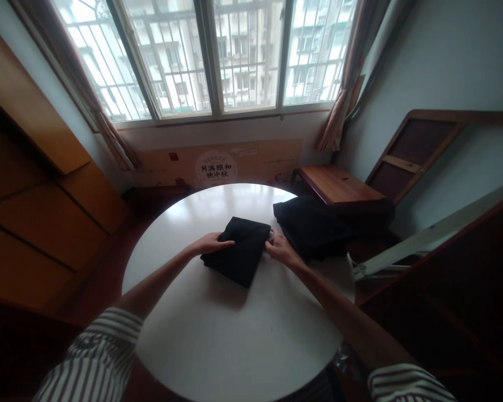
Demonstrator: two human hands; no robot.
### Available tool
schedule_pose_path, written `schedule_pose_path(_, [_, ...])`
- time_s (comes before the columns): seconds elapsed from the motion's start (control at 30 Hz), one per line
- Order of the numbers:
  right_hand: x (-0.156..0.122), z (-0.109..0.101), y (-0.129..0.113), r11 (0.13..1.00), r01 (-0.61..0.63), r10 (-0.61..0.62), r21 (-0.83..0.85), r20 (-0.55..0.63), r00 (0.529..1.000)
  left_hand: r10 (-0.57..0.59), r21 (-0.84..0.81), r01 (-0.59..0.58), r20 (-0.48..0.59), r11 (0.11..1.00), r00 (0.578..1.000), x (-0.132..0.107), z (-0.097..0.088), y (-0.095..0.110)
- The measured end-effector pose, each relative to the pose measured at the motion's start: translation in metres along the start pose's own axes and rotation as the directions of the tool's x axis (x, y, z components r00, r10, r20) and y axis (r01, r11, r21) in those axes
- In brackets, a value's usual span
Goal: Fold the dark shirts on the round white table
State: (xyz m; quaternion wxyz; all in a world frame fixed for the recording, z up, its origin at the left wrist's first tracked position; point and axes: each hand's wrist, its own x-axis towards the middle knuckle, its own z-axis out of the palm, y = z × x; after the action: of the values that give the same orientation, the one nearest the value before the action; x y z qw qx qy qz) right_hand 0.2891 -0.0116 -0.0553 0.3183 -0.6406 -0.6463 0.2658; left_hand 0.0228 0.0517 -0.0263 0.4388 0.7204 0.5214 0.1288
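Garment between two hands
Head view: left hand lies flat and open, fingers resting on the garment's left side, no grip shown; right hand has fingertips against its right edge, grip undeterminable. Black cloth stack just beside, on white round table

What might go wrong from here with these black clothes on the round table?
The black cloth pile seems to hang over the rim of the round white table, so it might slide off. The right hand is right beside it and could nudge it. The folded black garment, held between that hand and the left hand, might loosen if lifted carelessly.
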Motion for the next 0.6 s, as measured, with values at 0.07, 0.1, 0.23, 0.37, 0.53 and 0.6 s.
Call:
schedule_pose_path(0.07, [0.008,0.002,-0.003,0.951,-0.134,0.109,0.277,0.103,0.989,0.037,-0.178,-0.043,-0.033,0.983,0.999,-0.015,0.008,-0.004])
schedule_pose_path(0.1, [0.011,0.004,-0.007,0.929,-0.166,0.13,0.33,0.13,0.983,0.027,-0.262,-0.036,-0.036,0.964,0.999,-0.022,0.012,-0.006])
schedule_pose_path(0.23, [0.011,0.004,-0.021,0.866,-0.171,0.102,0.471,0.169,0.98,-0.06,-0.509,0.062,0.019,0.858,0.998,-0.039,0.028,-0.008])
schedule_pose_path(0.37, [0.003,0.0,-0.031,0.83,-0.088,-0.005,0.552,0.164,0.986,-0.012,-0.679,0.062,0.078,0.732,0.997,-0.05,0.042,-0.008])
schedule_pose_path(0.53, [0.003,-0.014,-0.033,0.774,-0.034,-0.034,0.633,0.096,0.995,0.0,-0.756,0.04,0.053,0.654,0.999,-0.06,0.06,-0.001])
schedule_pose_path(0.6, [0.004,-0.028,-0.034,0.718,0.034,-0.039,0.695,-0.008,0.999,0.019,-0.785,0.027,0.049,0.619,0.999,-0.061,0.067,0.009])
